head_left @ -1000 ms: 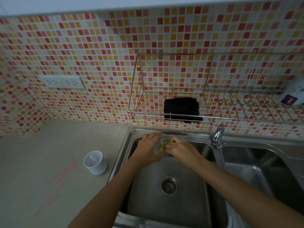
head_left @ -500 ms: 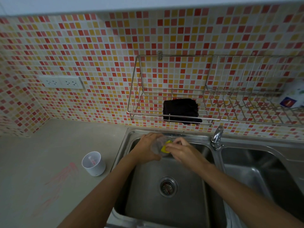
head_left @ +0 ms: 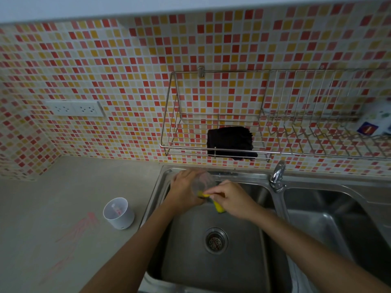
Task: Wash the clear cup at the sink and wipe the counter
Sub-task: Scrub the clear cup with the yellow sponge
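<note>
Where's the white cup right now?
Head view, left side: the white cup stands upright on the counter, just left of the sink's rim, beside the pink smear.

red-yellow mosaic wall tiles (head_left: 127, 70), black cloth (head_left: 230, 142), yellow sponge (head_left: 218, 206) — white cup (head_left: 119, 213)

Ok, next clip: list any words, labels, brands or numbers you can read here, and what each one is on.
No text can be read.
White bottle on the wire rack: a blue label with a red mark, too blurred to read.
Wall sockets: no marking shows.
White cup on the counter: no print shows.
</note>
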Demonstrator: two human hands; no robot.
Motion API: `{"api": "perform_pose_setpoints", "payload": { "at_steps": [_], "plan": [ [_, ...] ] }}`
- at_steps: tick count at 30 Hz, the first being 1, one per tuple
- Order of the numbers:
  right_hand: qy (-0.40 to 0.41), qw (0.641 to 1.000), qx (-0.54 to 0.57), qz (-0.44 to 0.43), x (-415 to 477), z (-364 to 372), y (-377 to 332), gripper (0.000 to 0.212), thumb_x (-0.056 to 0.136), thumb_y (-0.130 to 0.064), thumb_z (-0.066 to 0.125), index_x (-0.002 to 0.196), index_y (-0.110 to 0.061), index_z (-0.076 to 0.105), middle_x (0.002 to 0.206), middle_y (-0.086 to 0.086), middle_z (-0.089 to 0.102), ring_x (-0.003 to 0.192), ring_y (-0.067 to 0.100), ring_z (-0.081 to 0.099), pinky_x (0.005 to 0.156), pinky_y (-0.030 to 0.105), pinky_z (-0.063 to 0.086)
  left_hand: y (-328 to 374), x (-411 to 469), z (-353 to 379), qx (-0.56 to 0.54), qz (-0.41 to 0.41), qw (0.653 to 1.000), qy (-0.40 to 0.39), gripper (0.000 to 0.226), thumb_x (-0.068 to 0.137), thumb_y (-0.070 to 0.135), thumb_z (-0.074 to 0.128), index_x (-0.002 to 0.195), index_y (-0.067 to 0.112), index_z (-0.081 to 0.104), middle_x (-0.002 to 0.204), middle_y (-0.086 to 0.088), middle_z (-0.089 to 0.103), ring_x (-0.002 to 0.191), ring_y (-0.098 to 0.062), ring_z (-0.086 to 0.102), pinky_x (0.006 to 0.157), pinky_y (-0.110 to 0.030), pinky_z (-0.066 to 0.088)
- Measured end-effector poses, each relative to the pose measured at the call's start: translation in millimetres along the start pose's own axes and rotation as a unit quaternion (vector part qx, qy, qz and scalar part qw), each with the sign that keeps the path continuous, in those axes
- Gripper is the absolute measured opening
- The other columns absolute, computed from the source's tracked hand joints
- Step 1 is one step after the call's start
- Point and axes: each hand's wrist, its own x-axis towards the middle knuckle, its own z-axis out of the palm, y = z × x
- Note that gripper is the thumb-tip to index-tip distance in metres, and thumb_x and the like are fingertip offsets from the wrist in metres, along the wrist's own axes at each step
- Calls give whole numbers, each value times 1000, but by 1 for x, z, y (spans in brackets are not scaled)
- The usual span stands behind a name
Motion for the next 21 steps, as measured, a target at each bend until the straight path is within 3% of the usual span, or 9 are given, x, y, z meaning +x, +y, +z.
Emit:
{"api": "perform_pose_setpoints", "payload": {
  "at_steps": [2,4,7,10,11,15,18,21],
  "plan": [
    [-34,995,-82,-44,3,-2,6,30,94,-16,53,118,-27,67,95,-5,59,97,17,45,80,23,41,2,0,1,8,4,1000,-10,78,63,47,75,133,25,49,133,4,55,124,-18,46,104,-45,37],
    [-34,984,-166,-52,6,-8,11,35,91,-10,53,119,-24,66,111,5,59,104,25,47,84,35,43,5,1,-2,4,26,1000,-14,77,62,39,79,132,20,52,132,1,57,123,-19,49,105,-37,35],
    [28,971,-218,-96,5,-6,21,39,82,-8,65,116,-27,66,101,-2,65,96,23,49,76,33,47,8,2,-10,-8,30,999,-10,77,63,23,85,132,16,52,133,-2,55,124,-17,45,103,-25,27],
    [18,994,-101,-49,0,6,10,31,92,-16,59,118,-30,67,89,-10,55,92,15,42,77,14,37,5,3,-15,8,21,999,-25,80,65,32,84,135,20,48,136,1,53,126,-16,43,107,-29,31],
    [7,995,-82,-50,0,9,6,29,93,-17,57,118,-29,67,87,-8,53,92,14,42,77,13,35,3,3,-15,17,25,999,-30,80,65,35,83,135,21,48,136,1,53,127,-17,44,108,-31,32],
    [4,991,-120,-60,14,2,6,27,92,-16,56,112,-27,70,102,2,55,99,20,45,83,31,43,5,5,-17,22,38,998,-38,77,64,31,84,133,18,51,134,-2,55,125,-18,46,108,-31,31],
    [51,980,-168,-93,16,-4,9,29,83,-8,66,108,-23,72,97,-2,63,94,21,48,76,31,45,5,8,-23,25,27,998,-46,80,63,30,85,134,21,49,136,0,53,127,-17,45,109,-36,35],
    [43,994,-76,-63,3,3,4,32,87,-11,65,115,-26,69,93,-5,64,90,13,44,76,24,44,2,6,-26,29,21,998,-57,81,64,27,85,135,22,47,137,0,52,128,-16,43,110,-30,31]
  ]
}}
